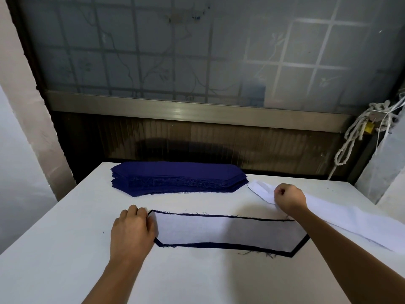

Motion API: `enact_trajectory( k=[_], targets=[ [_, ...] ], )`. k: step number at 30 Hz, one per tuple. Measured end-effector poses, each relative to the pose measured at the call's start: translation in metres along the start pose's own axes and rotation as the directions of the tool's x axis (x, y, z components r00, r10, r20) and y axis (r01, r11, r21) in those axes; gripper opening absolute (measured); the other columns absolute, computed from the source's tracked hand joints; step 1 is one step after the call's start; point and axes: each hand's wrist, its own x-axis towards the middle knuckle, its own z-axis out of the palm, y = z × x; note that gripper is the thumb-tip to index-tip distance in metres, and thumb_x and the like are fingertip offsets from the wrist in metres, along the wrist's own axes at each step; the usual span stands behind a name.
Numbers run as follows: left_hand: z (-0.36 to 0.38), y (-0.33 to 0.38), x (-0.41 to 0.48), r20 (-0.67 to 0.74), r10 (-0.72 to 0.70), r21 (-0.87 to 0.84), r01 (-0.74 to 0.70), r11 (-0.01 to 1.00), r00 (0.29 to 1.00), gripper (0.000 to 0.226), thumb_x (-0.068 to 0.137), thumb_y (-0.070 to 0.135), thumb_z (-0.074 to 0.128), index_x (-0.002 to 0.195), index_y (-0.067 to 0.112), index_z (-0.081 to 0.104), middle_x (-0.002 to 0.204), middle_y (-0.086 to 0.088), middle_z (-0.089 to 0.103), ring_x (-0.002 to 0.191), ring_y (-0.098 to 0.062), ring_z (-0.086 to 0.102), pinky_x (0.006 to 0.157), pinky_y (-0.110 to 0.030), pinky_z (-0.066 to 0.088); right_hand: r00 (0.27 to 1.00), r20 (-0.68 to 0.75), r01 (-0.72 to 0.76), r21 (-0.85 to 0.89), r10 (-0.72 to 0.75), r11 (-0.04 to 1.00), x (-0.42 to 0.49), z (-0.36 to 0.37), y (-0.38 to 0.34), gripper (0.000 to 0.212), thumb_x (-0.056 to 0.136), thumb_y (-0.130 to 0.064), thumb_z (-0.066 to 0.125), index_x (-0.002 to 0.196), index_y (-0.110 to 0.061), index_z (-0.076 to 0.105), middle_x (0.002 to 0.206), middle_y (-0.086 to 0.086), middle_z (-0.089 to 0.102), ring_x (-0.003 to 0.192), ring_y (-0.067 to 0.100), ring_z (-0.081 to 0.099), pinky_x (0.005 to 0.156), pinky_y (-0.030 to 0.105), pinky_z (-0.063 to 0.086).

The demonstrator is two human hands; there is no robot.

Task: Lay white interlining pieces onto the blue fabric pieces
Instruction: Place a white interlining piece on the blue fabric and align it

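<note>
Two hands point(132, 230) point(289, 198) (right pinching interlining point(262, 189)), one stack point(175, 175)

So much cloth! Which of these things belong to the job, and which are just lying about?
Job: stack of dark blue fabric pieces; flat blue fabric piece; white interlining piece laid on it; pile of white interlining strips; left hand; right hand, pinching a strip.
Lying about: knotted white rope; yellow padlock; frosted window.

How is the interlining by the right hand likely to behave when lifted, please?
Probably floppy: the interlining looks thin and lies flat on the table. Likely light, so it may drift or slide; the right hand pinches only its end.
</note>
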Motion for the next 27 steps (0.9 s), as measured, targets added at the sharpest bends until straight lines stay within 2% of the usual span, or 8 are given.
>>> enact_trajectory(
  k=[2,5,9,13,16,18,22,27],
  targets=[
    [0.000,0.000,0.000,-0.004,0.019,0.003,-0.019,1.000,1.000,0.027,0.087,0.022,0.051,0.071,0.005,0.064,0.066,-0.007,0.053,0.060,-0.029,0.049,0.055,-0.038,0.043,0.999,-0.009,-0.044,0.115,0.045,0.992,0.000,-0.004,0.003,0.020,0.087,-0.007,0.050,0.078,-0.012,0.067,0.082,0.010,0.067,0.081,0.031,0.060,0.073,0.033,0.050],
    [-0.001,0.000,0.000,0.000,0.018,-0.006,-0.018,1.000,1.000,0.022,0.088,0.018,0.057,0.072,0.004,0.065,0.066,-0.007,0.054,0.061,-0.030,0.049,0.055,-0.038,0.044,0.993,-0.021,-0.108,0.290,0.119,0.951,-0.001,-0.009,0.009,0.021,0.087,-0.006,0.050,0.079,-0.005,0.069,0.079,0.014,0.066,0.082,0.035,0.062,0.080,0.043,0.055],
    [-0.003,0.001,0.000,0.022,0.019,-0.017,-0.018,1.000,1.000,0.030,0.085,0.025,0.046,0.075,0.005,0.067,0.068,-0.007,0.056,0.063,-0.029,0.051,0.058,-0.039,0.045,0.983,-0.082,-0.111,0.436,0.162,0.893,-0.003,-0.017,0.012,0.018,0.088,-0.008,0.053,0.082,-0.006,0.070,0.083,0.011,0.067,0.084,0.029,0.062,0.082,0.039,0.053],
    [-0.004,0.001,-0.001,-0.022,0.054,-0.040,-0.055,0.998,0.998,0.028,0.083,0.022,0.047,0.079,0.004,0.068,0.070,-0.008,0.059,0.065,-0.030,0.052,0.061,-0.041,0.046,0.984,-0.137,-0.038,0.459,0.112,0.888,-0.003,-0.029,0.007,0.015,0.090,-0.012,0.056,0.088,-0.010,0.071,0.087,0.008,0.069,0.081,0.022,0.062,0.080,0.038,0.053],
    [-0.002,0.000,0.000,-0.094,0.105,-0.043,-0.109,0.993,0.990,0.019,0.079,0.015,0.053,0.083,0.004,0.068,0.072,-0.008,0.060,0.064,-0.030,0.053,0.060,-0.040,0.046,0.986,-0.166,0.047,0.446,0.031,0.894,-0.011,-0.033,-0.007,0.011,0.089,-0.014,0.060,0.084,-0.017,0.069,0.082,0.002,0.068,0.079,0.019,0.062,0.069,0.029,0.050],
    [0.000,-0.001,-0.001,-0.139,0.132,-0.053,-0.141,0.989,0.981,0.012,0.081,0.011,0.057,0.084,0.006,0.067,0.073,-0.006,0.059,0.065,-0.028,0.053,0.060,-0.039,0.045,0.982,-0.182,0.126,0.434,-0.050,0.892,-0.025,-0.032,-0.022,0.010,0.087,-0.013,0.063,0.080,-0.019,0.067,0.079,0.000,0.067,0.077,0.017,0.062,0.068,0.029,0.049],
    [0.001,-0.002,-0.002,-0.208,0.188,-0.104,-0.213,0.972,0.960,0.027,0.086,0.022,0.040,0.085,0.011,0.064,0.073,-0.001,0.059,0.066,-0.024,0.052,0.061,-0.037,0.045,0.944,-0.190,0.324,0.369,-0.270,0.871,-0.065,-0.022,-0.060,0.018,0.083,-0.007,0.063,0.073,-0.022,0.063,0.075,-0.006,0.063,0.073,0.010,0.058,0.064,0.022,0.045],
    [0.000,-0.002,-0.005,-0.202,0.224,-0.194,-0.263,0.945,0.953,0.036,0.095,0.026,0.036,0.081,0.012,0.066,0.071,0.003,0.059,0.065,-0.019,0.052,0.057,-0.034,0.045,0.839,-0.169,0.544,0.216,-0.518,0.811,-0.123,0.007,-0.103,0.013,0.085,-0.011,0.059,0.074,-0.018,0.060,0.075,-0.006,0.058,0.068,0.009,0.053,0.063,0.022,0.043]
  ],
)
